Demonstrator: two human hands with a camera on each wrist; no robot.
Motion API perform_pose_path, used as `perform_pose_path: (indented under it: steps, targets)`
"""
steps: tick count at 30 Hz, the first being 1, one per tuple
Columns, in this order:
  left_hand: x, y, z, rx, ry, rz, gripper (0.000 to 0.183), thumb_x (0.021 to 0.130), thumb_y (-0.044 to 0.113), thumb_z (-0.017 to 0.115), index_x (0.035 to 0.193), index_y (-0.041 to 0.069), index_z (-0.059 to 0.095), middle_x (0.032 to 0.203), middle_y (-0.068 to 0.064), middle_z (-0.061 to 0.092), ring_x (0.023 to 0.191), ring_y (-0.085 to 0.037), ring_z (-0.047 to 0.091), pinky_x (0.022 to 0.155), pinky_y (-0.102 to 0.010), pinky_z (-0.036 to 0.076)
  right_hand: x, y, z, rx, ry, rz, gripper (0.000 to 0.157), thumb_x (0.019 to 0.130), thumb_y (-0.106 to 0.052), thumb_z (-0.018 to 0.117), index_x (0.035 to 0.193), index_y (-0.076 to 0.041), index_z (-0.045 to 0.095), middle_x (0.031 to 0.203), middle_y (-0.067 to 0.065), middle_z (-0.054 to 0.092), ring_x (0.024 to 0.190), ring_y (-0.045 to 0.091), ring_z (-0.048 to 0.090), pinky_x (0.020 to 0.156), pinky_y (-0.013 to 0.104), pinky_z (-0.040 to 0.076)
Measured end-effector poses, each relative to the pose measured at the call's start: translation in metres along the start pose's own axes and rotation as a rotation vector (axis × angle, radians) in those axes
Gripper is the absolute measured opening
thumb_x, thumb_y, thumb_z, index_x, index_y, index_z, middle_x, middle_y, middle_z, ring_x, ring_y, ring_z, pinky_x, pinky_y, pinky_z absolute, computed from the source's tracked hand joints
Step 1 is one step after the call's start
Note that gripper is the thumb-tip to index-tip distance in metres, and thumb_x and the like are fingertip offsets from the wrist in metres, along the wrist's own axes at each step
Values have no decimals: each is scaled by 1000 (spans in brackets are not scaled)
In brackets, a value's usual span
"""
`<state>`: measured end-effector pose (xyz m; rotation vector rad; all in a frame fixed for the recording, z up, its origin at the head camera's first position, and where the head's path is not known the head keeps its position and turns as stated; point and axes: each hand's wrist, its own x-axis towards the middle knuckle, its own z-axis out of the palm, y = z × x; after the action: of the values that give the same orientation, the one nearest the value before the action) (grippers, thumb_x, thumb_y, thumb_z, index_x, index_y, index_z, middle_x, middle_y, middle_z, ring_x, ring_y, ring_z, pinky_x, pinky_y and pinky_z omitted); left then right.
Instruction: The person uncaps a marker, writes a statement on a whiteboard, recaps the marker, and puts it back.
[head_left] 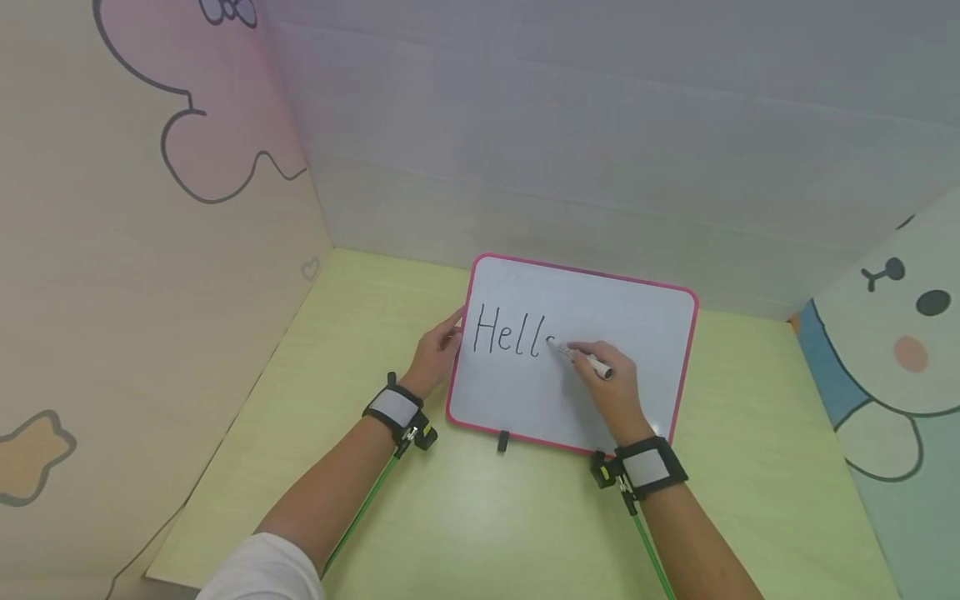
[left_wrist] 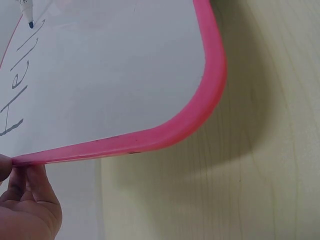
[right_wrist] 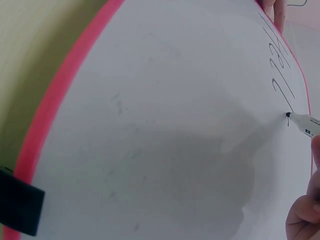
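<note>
A whiteboard (head_left: 510, 396) with a pink frame leans up from the tabletop. On its left half the letters "Hell" are handwritten in black, and a small curved stroke begins after them. My right hand (head_left: 617, 385) pinches a white marker (head_left: 600, 365) with a black end; its dark tip (right_wrist: 288, 115) meets the board at that stroke. At the board's left edge my left hand (head_left: 433, 358) grips the pink frame (left_wrist: 145, 137), with the thumb on one side and bent fingers (left_wrist: 42, 187) behind it. The right palm is partly hidden in the right wrist view.
A black tab (head_left: 503, 442) sticks out from the board's lower edge. The pale yellow table (head_left: 480, 533) meets a plain wall (head_left: 562, 167) behind the board, and cartoon-printed walls stand at left and right. Green cords (head_left: 363, 508) run from the wrist cameras along both forearms.
</note>
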<state>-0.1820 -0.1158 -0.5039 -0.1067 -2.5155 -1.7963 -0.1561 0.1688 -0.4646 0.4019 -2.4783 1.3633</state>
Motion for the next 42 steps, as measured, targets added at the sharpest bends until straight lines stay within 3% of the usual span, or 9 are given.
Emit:
perform_pose_path:
  steps: [11, 18, 31, 42]
  targets:
    - [0, -1, 0, -11, -6, 7, 47, 97, 8, 43, 143, 20, 40, 105, -9, 59, 90, -17, 56, 79, -33, 48, -3, -1, 0, 14, -51, 52, 19, 91, -23, 57, 101, -12, 71, 94, -3, 66, 88, 11, 56, 73, 30, 47]
    - [0, 0, -1, -13, -12, -8, 48, 97, 9, 43, 144, 20, 40, 105, -9, 58, 91, -17, 55, 80, -33, 48, -4, -3, -1, 39, -45, 86, 17, 90, -21, 60, 100, -14, 71, 91, -3, 66, 82, 13, 54, 66, 27, 45]
    - [2, -5, -1, -3, -13, -2, 48, 98, 11, 43, 144, 21, 40, 106, -8, 58, 91, -17, 55, 79, -33, 47, -5, -7, -2, 70, -60, 125, 18, 90, -25, 58, 95, -13, 71, 90, -5, 66, 86, 10, 56, 73, 37, 47]
    - [2, -5, -2, 8, -11, -2, 48, 98, 10, 43, 144, 21, 39, 108, -9, 58, 93, -17, 55, 81, -33, 48, -6, -4, -4, 58, -47, 135, 20, 91, -25, 56, 94, -13, 71, 90, -5, 65, 84, 11, 56, 70, 34, 47]
